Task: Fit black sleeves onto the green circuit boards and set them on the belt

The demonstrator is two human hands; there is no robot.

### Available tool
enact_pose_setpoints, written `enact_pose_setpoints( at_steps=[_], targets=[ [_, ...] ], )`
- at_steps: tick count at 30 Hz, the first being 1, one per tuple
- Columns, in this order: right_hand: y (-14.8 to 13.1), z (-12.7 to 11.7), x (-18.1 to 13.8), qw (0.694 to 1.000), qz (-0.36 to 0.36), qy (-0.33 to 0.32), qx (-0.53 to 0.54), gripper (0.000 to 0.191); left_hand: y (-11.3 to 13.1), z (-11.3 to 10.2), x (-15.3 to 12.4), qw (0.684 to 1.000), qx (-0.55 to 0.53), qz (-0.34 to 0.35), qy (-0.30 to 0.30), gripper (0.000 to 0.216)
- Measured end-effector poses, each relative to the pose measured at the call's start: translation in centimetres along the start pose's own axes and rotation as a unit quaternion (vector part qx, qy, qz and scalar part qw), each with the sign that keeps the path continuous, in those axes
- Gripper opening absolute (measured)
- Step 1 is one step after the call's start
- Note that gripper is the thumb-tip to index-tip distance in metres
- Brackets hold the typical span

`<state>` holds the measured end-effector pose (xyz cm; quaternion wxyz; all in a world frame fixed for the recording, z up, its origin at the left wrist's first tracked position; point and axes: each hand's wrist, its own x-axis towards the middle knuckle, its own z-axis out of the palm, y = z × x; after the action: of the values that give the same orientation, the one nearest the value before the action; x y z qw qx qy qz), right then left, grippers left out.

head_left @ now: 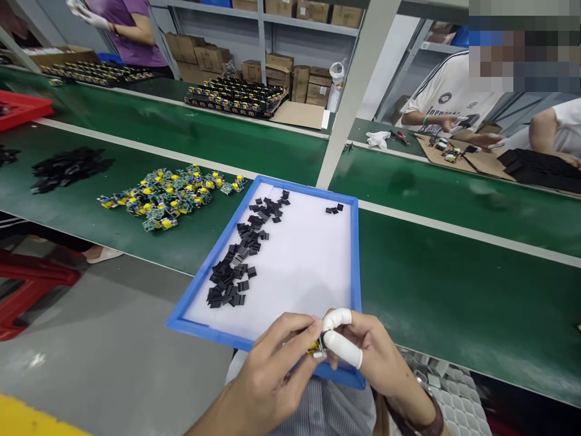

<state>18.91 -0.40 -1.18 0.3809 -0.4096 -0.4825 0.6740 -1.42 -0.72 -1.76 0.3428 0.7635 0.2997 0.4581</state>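
My left hand [284,357] pinches a small circuit board with a yellow part [313,347] close to my body, over the near edge of the tray. White finger cots cover the thumb and forefinger of my right hand [374,348], which are closed on the same board from the other side. Fingers hide most of the board. Beneath and beyond my hands lies a blue-rimmed tray [358,260] with a white bottom. Many small black plates [245,242] lie along its left side, and a few black pieces [334,209] lie near its far right corner.
Left of the tray, a heap of circuit boards [167,192] and black parts [68,166] lie on the green bench [454,290]. A post [354,91] rises beyond the tray. Trays of assemblies [236,97] stand farther back. Co-workers [454,91] are across the bench.
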Motion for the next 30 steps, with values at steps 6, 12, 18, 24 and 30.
enact_pose_setpoints(
  at_steps=[6,12,18,24,30],
  targets=[
    [-0.1,1.1,-0.3,0.996,-0.013,0.083,-0.031,0.006,-0.8,0.0,0.1,0.998,-0.044,-0.044,0.017,0.057],
    [-0.5,2.3,-0.3,0.987,-0.060,0.119,-0.091,0.005,-1.6,-0.2,-0.1,0.993,-0.090,-0.069,0.010,0.055],
    [-0.5,2.0,-0.2,0.976,-0.078,0.107,-0.170,0.008,-1.8,-0.4,-0.1,0.999,-0.040,-0.030,-0.002,0.058],
    [-1.0,1.2,-0.5,0.934,-0.134,0.071,-0.325,0.017,-1.9,-0.1,0.1,0.999,-0.004,-0.041,-0.012,0.058],
    [-1.2,0.0,-0.5,0.931,-0.125,0.036,-0.341,0.018,-1.8,0.5,0.0,0.997,-0.005,-0.070,-0.006,0.058]
  ],
)
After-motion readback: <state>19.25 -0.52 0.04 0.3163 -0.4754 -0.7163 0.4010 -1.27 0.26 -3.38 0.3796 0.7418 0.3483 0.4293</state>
